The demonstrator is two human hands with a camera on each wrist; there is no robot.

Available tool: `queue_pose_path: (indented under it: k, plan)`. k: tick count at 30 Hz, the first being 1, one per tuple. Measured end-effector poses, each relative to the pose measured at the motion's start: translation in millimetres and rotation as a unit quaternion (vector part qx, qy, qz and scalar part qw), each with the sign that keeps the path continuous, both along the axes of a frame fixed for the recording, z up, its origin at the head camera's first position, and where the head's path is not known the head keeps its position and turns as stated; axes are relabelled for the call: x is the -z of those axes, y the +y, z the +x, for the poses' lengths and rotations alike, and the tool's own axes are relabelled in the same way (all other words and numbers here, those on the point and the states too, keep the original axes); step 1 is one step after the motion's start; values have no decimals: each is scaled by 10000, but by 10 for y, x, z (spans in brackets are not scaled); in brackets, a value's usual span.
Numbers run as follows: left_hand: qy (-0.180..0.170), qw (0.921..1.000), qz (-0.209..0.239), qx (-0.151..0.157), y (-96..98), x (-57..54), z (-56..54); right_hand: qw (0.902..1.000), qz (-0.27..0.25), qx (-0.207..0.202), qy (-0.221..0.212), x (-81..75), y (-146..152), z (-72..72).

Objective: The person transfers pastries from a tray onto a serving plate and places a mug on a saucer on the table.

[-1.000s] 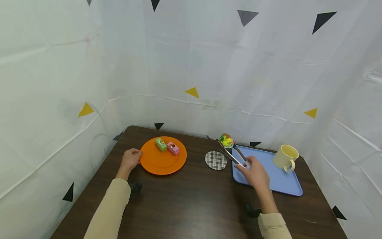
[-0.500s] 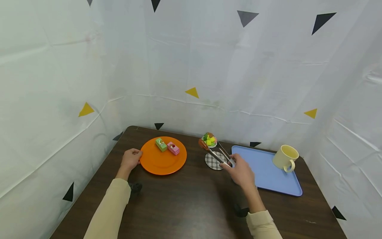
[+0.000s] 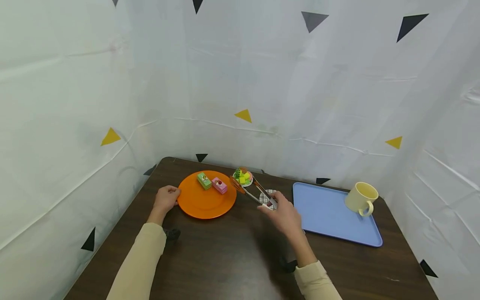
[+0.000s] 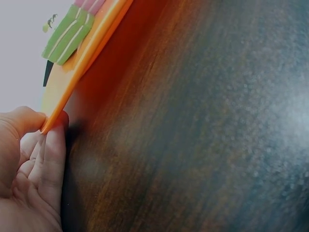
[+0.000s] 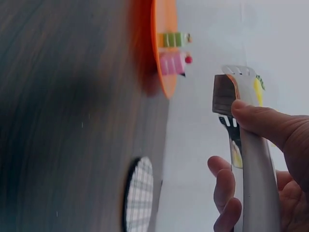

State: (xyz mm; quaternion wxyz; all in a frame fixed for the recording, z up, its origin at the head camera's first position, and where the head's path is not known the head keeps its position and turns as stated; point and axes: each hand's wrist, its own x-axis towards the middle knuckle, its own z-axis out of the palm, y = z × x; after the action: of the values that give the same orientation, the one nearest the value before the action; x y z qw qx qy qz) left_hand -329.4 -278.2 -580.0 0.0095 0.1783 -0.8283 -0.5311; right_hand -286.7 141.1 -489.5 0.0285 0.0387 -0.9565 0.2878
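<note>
Mid-frame, right hand [image 3: 283, 214] squeezing tongs [image 3: 258, 193], cake [image 3: 243, 176] pinched at tips up-left of fingers, above plate [image 3: 206, 201] edge. Left hand [image 3: 166, 198] pinching plate rim.

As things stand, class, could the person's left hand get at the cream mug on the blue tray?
Probably not easily: the left hand grips the orange plate's rim at the far side, and the mug stands across the table beyond the right hand holding tongs.
</note>
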Motion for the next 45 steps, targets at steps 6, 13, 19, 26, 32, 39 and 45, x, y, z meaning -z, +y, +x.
queue_pose_path:
  k: [6, 13, 19, 26, 32, 39, 45]
  plan:
    - [14, 10000, -43, 72, -21, 1, -25, 10000, 21, -83, -1, 21, -226, 12]
    - [42, 9998, 13, 172, -31, -8, -33, 9990, 67, -432, 41, 125, -453, 53]
    - [-7, 9998, 23, 222, -32, 3, -27, 9980, 138, -618, -41, 234, -608, 70]
    - [3, 9999, -10, 168, -39, -7, -37, 9969, 147, -757, -147, 301, -775, 79]
    - [1, 9999, -6, 117, -17, -7, -25, 9967, 265, -713, -269, 342, -856, 85]
    - [107, 9998, -45, 146, -23, -25, 13, 9969, 295, -688, -258, 353, -891, 63]
    - [85, 9998, -89, 153, -30, -48, 23, 9964, 424, -696, -226, 386, -922, 38]
